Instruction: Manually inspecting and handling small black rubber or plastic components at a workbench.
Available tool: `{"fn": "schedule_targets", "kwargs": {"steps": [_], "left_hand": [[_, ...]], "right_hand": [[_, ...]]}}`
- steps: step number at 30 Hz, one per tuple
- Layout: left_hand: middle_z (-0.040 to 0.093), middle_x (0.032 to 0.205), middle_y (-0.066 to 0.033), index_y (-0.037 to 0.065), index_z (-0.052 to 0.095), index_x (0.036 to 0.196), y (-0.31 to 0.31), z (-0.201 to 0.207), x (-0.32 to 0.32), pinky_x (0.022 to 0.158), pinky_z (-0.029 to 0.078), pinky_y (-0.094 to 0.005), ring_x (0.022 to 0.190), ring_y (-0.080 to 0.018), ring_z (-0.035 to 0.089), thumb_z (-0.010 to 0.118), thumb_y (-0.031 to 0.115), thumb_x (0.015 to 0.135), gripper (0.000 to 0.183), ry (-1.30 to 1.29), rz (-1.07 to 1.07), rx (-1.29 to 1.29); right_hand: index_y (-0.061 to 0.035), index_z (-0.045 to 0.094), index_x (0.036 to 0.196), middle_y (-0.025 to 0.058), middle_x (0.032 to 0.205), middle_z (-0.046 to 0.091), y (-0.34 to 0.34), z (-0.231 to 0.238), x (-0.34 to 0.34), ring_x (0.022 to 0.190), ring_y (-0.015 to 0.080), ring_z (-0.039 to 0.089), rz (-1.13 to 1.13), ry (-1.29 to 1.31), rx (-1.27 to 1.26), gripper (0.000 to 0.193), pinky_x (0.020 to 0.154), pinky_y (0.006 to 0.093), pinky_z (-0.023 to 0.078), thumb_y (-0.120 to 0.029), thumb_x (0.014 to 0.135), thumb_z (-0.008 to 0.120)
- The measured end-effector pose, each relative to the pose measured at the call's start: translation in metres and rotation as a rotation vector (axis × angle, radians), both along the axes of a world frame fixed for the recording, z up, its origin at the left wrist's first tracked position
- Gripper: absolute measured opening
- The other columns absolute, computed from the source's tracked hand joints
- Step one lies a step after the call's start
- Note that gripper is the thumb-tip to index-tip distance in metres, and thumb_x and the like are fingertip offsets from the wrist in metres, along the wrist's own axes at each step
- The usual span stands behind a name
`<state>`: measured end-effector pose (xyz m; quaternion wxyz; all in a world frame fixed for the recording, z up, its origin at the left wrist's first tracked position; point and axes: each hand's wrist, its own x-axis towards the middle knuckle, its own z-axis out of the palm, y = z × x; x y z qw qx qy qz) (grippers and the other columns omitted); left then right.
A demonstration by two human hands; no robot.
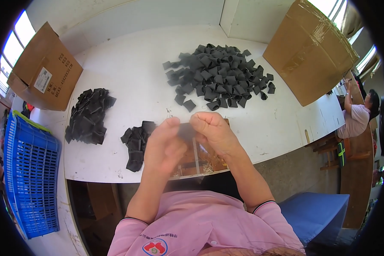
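My left hand and my right hand are close together above the near part of the white table. Between them is a small dark fabric piece, pinched at both sides by curled fingers. Motion blurs the left fingers and the piece. Beneath my hands lies a brown wooden board or box with a pale strip, partly hidden. Left of my left hand is a small pile of black fabric pieces. Farther off lies a big heap of short black fabric loops.
A pile of flat black pieces lies at the table's left. Cardboard boxes stand at the back left and back right. A blue basket is beside the left edge. Another person sits at the far right.
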<state>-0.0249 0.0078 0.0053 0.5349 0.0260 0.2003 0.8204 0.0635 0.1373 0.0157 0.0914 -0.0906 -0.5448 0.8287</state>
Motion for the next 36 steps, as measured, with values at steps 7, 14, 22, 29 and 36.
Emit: {"fn": "schedule_targets", "kwargs": {"steps": [7,14,22,29,36], "left_hand": [[0.055,0.072,-0.005,0.003,0.052,0.093,-0.003,0.0,0.008,0.035,0.028,-0.0193,0.041,-0.0061,0.037,0.054,0.004,0.079,0.015,0.136,0.005,-0.049],[0.056,0.086,-0.0049,-0.002,0.051,0.099,0.002,0.007,0.015,0.054,0.039,-0.0157,0.066,-0.0046,0.048,0.051,-0.002,0.079,0.02,0.953,0.497,-0.428],[0.058,0.083,-0.0054,0.001,0.06,0.089,0.005,0.028,0.001,0.067,0.043,-0.0226,0.073,-0.0119,0.055,0.056,-0.005,0.07,0.021,1.367,0.303,-0.261],[0.059,0.081,-0.0056,0.001,0.061,0.083,0.004,0.02,0.001,0.067,0.043,-0.0233,0.074,-0.0124,0.054,0.057,-0.007,0.069,0.016,1.317,0.411,-0.219],[0.057,0.084,-0.0095,0.0,0.056,0.085,0.003,0.008,-0.004,0.075,0.043,-0.0294,0.078,-0.0176,0.053,0.056,0.002,0.078,0.007,0.651,0.379,0.031]], "right_hand": [[-0.0077,0.049,0.067,-0.0072,0.061,0.04,0.003,-0.016,0.001,0.051,0.0022,0.03,0.042,0.012,-0.003,0.026,0.045,0.0166,0.025,-0.024,0.087,0.051],[-0.0004,0.055,0.078,0.0006,0.061,0.046,0.0,-0.012,0.004,0.053,0.0073,0.043,-0.33,0.08,0.481,0.014,0.048,0.0206,0.034,-0.013,0.083,0.055],[-0.0024,0.055,0.097,0.0081,0.084,0.05,-0.016,0.003,0.02,0.07,0.0183,0.053,-0.577,0.251,1.134,0.041,0.054,0.0262,0.043,-0.026,0.067,0.071],[-0.0021,0.056,0.093,0.0087,0.085,0.051,-0.025,0.011,0.017,0.067,0.0202,0.055,-0.551,0.237,1.126,0.038,0.055,0.0269,0.047,-0.021,0.065,0.072],[-0.0003,0.058,0.083,0.0076,0.073,0.053,-0.027,0.02,0.013,0.063,0.0192,0.054,-0.545,0.204,0.982,0.016,0.051,0.0281,0.043,-0.005,0.07,0.066]]}}
